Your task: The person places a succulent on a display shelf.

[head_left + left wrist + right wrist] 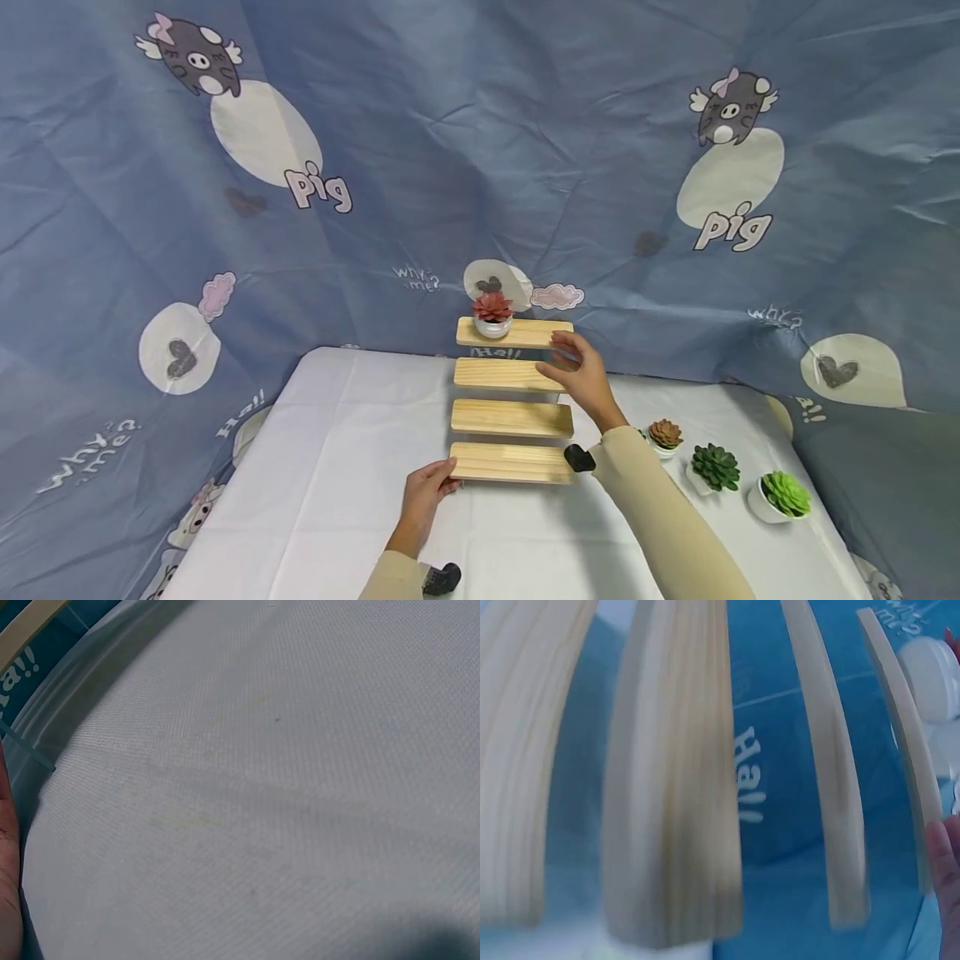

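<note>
A four-tier wooden shelf rack (512, 419) stands at the back of the white cloth. On its top board sits a red succulent (492, 307) in a white pot, whose edge also shows as a white pot (930, 679) in the right wrist view. My left hand (427, 497) grips the left end of the lowest board, thumb above and fingers below. At the right end of the top board, my right hand (583, 372) has its fingertips on the wood, thumb spread apart over the second board. Only a sliver of my left hand (9, 877) shows in the left wrist view.
Right of the rack stand potted succulents: a brown one (665, 433), a dark green one (715, 467) and a bright green one (785, 493). Another green plant is mostly hidden behind the right sleeve. A blue printed curtain (420, 167) hangs close behind the rack.
</note>
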Motion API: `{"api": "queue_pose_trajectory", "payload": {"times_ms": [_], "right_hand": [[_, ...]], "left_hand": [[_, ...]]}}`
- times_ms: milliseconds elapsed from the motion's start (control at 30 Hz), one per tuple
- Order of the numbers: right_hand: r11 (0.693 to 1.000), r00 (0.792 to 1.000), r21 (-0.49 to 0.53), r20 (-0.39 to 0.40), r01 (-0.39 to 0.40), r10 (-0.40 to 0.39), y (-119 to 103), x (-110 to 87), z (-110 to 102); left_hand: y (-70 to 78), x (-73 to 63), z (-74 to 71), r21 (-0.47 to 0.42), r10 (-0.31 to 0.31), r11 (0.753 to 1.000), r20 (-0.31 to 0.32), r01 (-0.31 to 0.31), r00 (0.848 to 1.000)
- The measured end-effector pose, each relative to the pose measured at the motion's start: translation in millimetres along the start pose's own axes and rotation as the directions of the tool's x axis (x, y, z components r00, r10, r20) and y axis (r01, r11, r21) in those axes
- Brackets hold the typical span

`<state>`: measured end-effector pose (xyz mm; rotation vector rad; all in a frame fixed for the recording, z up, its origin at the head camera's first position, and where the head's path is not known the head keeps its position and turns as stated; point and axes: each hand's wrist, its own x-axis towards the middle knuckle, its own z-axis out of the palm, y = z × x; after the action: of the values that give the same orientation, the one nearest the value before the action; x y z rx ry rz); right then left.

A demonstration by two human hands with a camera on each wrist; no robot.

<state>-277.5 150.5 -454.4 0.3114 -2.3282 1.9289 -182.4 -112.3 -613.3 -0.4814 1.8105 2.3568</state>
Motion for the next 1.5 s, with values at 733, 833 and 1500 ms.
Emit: {"api": "queue_pose_trajectory", "payload": {"times_ms": [733,833,1500], "right_hand": [[0.977,0.956,-0.024,-0.216,-0.210,0.200,55.1,-87.3,-90.3],[0.973,0.947,-0.012,-0.235,-0.229,0.220,63.0,-103.8,-98.5],[0.917,0.910,0.006,-0.117,-0.399,0.397,113.3,-181.3,-118.6]], "left_hand": [[3.2,-0.6,1.1,-0.015,-0.023,1.000,-0.008,0.023,1.000],[2.5,0.1,1.8,-0.017,-0.029,0.999,-0.016,0.029,0.999],[2.7,-2.8,1.1,0.003,-0.044,0.999,-0.022,0.044,0.999]]}}
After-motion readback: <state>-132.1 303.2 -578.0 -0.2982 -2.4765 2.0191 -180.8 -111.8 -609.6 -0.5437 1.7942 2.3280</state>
